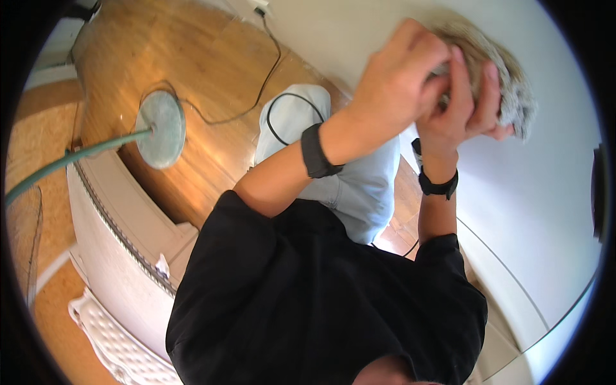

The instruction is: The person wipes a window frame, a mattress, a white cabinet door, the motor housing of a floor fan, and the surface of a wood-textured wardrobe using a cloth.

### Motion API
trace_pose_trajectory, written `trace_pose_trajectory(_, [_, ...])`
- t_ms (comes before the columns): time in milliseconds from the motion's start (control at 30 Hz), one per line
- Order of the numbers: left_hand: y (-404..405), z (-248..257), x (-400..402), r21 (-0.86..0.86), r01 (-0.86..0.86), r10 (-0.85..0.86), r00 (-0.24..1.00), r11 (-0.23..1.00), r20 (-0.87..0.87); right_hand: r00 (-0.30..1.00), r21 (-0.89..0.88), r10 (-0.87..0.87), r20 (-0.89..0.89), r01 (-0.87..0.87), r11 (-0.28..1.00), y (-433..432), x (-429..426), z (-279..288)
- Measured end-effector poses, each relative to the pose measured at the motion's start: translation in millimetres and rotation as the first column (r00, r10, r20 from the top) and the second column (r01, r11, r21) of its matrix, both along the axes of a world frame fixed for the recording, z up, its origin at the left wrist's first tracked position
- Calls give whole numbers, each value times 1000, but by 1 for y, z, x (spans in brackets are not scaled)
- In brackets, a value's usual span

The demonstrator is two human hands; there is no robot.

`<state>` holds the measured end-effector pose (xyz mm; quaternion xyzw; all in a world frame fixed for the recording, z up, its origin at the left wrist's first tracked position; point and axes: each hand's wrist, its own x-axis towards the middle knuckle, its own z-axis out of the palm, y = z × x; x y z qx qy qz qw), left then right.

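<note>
A bunched beige-grey cloth [512, 82] with a shaggy edge is in both hands at the upper right, in front of a pale smooth surface. My left hand [406, 72] bends over its near side, fingers curled in. My right hand [452, 118] grips it from below, with fingertips spread across the folds. The hands overlap, so part of the cloth and some fingers are hidden. A black band [317, 151] circles my left wrist, and another black band [439, 184] my right.
A white wall [327, 29] with a plugged-in black cable [276, 53] rises beyond the wooden floor [211, 62]. To the left are a round base [161, 130] with a green pole [77, 156], a pale cabinet [130, 284] and a tufted white headboard-like panel [110, 332].
</note>
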<state>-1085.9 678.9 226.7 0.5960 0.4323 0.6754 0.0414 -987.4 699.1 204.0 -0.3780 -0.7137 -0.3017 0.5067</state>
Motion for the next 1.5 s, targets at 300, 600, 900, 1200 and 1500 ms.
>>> trace_pose_trajectory(300, [-20, -46, 30, -406, 151, -132, 988, 901, 76, 973, -123, -44, 228, 74, 990, -11, 48, -71])
trace_pose_trajectory(600, [-48, -24, -18, -376, -187, 124, 975, 908, -183, 888, -227, 459, -31, -453, 862, -17, -9, -43])
trace_pose_trajectory(900, [-197, 69, -169, -222, -765, 606, 623, 605, -494, 145, -142, 931, -335, -985, 102, -97, -226, 6])
trace_pose_trajectory(1200, [-452, 70, -127, -280, -931, 880, -79, -233, -468, -761, -73, 566, -317, -576, -814, -359, -300, 24])
trace_pose_trajectory(1500, [-611, 27, -78, -361, -695, 737, -365, -622, -569, -881, -517, 248, -404, -4, -856, -521, -286, -4])
